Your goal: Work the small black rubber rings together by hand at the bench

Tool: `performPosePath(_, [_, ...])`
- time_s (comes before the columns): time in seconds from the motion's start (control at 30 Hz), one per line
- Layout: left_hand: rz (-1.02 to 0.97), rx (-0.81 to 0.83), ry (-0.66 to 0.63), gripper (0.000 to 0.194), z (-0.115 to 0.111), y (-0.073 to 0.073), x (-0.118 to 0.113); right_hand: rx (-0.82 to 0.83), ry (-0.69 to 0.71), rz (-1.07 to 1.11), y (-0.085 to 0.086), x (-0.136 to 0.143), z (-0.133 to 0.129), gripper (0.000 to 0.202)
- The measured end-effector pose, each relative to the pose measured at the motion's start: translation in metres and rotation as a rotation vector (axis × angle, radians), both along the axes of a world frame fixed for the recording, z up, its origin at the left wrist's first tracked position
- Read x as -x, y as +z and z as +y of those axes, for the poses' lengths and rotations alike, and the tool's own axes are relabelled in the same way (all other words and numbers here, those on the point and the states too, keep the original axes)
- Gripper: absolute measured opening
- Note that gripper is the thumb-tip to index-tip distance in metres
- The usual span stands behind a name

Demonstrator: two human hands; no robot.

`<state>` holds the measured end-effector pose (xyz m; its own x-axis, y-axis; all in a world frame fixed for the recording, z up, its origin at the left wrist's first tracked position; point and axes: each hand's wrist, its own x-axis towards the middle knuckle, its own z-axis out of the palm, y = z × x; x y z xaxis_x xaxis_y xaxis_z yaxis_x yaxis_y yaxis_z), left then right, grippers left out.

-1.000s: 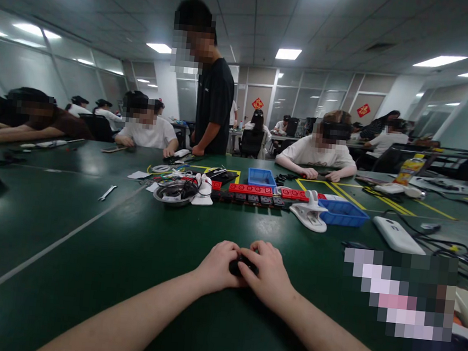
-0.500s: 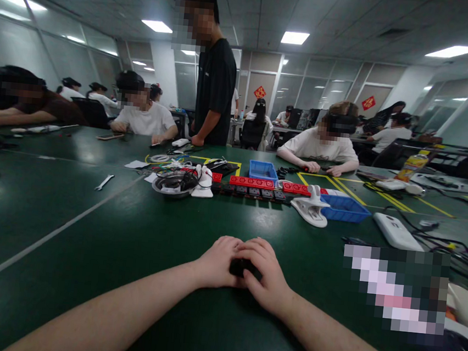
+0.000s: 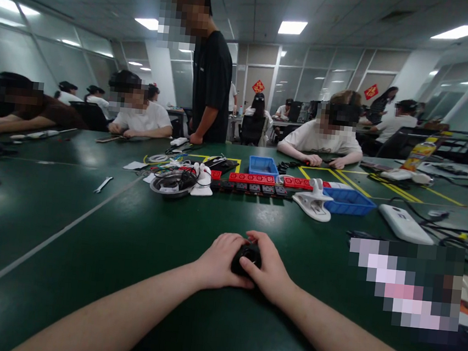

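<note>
A small black rounded object (image 3: 248, 256) rests low over the green table, clasped between both hands. My left hand (image 3: 222, 260) wraps its left side, fingers bent over the far edge. On the other side, my right hand (image 3: 270, 267) curves round it, with the thumb on its top and the fingertips at its far side. What the object is cannot be made out.
Farther up the green table (image 3: 163, 218) are a metal bowl (image 3: 169, 191), red sockets (image 3: 252, 178), a white clip (image 3: 314, 202) and blue trays (image 3: 263, 166). A wrench (image 3: 103, 185) lies left. Right are a white device (image 3: 405, 223) and cables. People sit opposite; one stands.
My right hand's fingers have lifted off the top of the black object and shifted right, so more of it shows. The camera view has shifted slightly.
</note>
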<state>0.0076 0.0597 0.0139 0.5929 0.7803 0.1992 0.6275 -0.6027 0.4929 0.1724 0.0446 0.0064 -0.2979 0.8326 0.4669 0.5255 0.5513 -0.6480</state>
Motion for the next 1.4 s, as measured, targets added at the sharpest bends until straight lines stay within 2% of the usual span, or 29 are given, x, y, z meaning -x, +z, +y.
performPosePath(0.3, [0.099, -0.015, -0.002, 0.075, -0.005, 0.002, -0.002, 0.172, 0.011, 0.057, 0.002, 0.004, -0.007, 0.054])
performPosePath(0.5, [0.205, 0.090, 0.039, 0.080, -0.014, 0.007, 0.004, 0.288, -0.010, 0.131, -0.001, -0.001, -0.013, 0.054])
performPosePath(0.7, [0.311, 0.131, 0.011, 0.105, -0.009, -0.011, -0.001, 0.249, -0.005, 0.184, -0.017, -0.003, -0.017, 0.060])
performPosePath(0.77, [0.321, 0.119, 0.010, 0.107, -0.008, -0.014, -0.002, 0.256, -0.034, 0.194, -0.020, -0.002, -0.016, 0.061])
performPosePath(0.97, [0.301, 0.044, 0.064, 0.098, -0.010, -0.006, -0.001, 0.217, -0.032, 0.159, -0.008, 0.001, -0.013, 0.060])
performPosePath(1.13, [0.202, -0.043, 0.129, 0.094, -0.016, -0.007, -0.003, 0.120, -0.135, 0.139, -0.004, 0.006, -0.017, 0.063])
performPosePath(1.3, [0.094, -0.168, 0.143, 0.074, -0.020, -0.008, -0.003, 0.037, -0.172, 0.095, -0.004, 0.010, -0.017, 0.062])
performPosePath(1.4, [0.094, -0.210, 0.174, 0.060, -0.022, -0.008, -0.007, 0.013, -0.204, 0.047, -0.001, 0.012, -0.016, 0.047])
